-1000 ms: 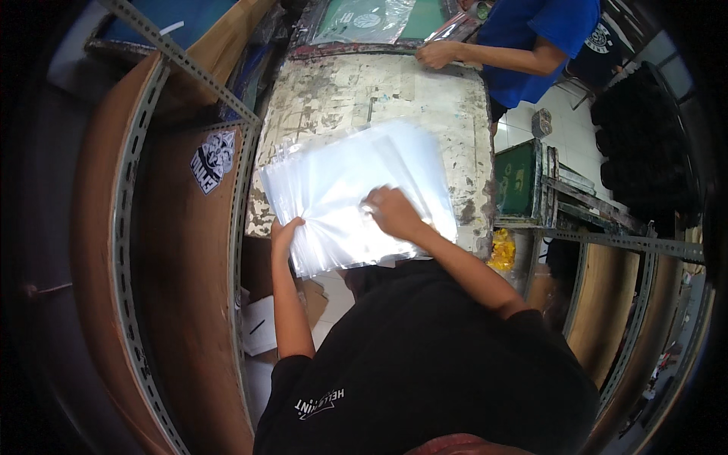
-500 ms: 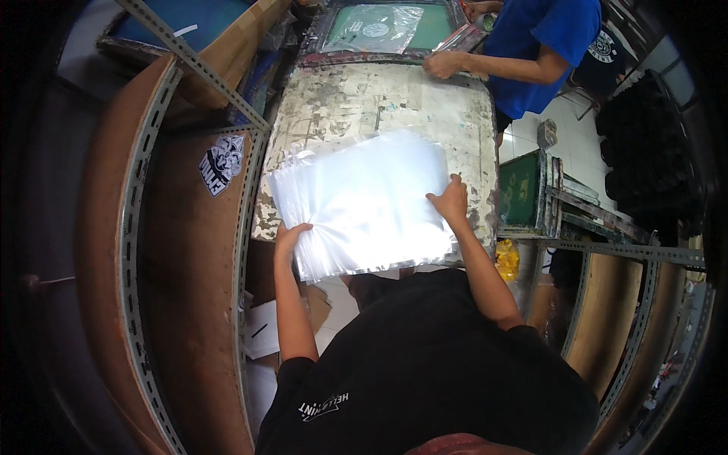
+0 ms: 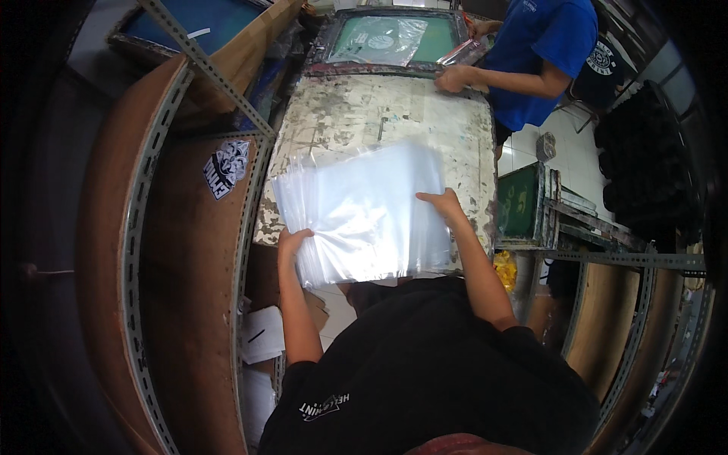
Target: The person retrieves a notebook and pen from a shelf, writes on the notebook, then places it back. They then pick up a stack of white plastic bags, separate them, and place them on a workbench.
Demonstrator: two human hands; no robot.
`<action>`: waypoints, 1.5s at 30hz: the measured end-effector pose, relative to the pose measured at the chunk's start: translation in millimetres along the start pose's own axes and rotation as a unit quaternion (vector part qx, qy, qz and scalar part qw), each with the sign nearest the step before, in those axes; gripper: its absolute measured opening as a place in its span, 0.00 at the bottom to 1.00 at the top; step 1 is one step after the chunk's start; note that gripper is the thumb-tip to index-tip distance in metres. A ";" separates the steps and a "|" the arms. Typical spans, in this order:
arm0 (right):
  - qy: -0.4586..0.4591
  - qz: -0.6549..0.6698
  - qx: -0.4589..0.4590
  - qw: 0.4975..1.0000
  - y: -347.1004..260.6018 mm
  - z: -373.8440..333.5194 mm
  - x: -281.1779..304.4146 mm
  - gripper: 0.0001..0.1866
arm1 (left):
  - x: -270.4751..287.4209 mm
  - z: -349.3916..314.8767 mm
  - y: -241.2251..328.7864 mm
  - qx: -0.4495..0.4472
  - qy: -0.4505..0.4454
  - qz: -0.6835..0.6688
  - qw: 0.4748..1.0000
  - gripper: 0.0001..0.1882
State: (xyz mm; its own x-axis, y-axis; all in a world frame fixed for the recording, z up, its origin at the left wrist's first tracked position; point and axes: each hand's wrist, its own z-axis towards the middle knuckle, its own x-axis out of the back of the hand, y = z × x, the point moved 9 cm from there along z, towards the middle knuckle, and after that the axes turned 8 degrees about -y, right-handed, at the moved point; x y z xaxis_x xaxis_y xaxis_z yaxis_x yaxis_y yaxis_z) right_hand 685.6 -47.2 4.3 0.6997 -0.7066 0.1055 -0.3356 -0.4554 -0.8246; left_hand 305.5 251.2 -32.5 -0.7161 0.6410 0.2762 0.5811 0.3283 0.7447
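Note:
A stack of clear plastic bags (image 3: 364,208) lies over the near end of a worn, paint-stained table (image 3: 356,106), its near edge jutting past the table toward me. My left hand (image 3: 292,243) grips the stack's left side, thumb on top, and the plastic creases out from it. On the right edge my right hand (image 3: 441,206) is closed, with the thumb over the top sheets and the fingers hidden beneath. Light glares off the plastic, so single sheets are hard to make out.
Across the table a person in a blue shirt (image 3: 542,57) works beside a green framed screen (image 3: 440,38) with a clear bag on it. Brown shelving (image 3: 189,265) rises at left. More framed screens (image 3: 519,205) and a yellow bag (image 3: 505,269) sit at right.
My right hand has shifted slightly left and down, and the stack's right side now bends up in a fold. The left hand still holds its side. The co-worker's near hand moved slightly.

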 end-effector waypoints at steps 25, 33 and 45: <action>0.060 -0.176 0.108 0.977 17.6 20.1 -7.0 0.23 | -2.2 -36.9 21.4 -0.180 0.160 0.078 0.968 0.36; 0.113 -0.047 0.298 0.947 -100.3 -53.1 7.7 0.18 | -10.7 -109.4 127.4 -0.345 0.211 -0.061 0.912 0.33; 0.107 0.058 0.369 0.921 -75.0 -70.5 32.8 0.21 | -38.6 -70.0 115.2 -0.409 0.076 -0.048 0.908 0.33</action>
State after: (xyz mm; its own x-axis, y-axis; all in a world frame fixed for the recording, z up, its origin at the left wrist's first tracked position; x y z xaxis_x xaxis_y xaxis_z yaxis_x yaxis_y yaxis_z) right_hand 689.3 -74.4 108.8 0.5186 -0.8543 0.0350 0.1753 0.0662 -0.9823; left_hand 373.1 215.7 85.1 -0.8296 0.5127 0.2209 0.0763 -0.2879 0.9546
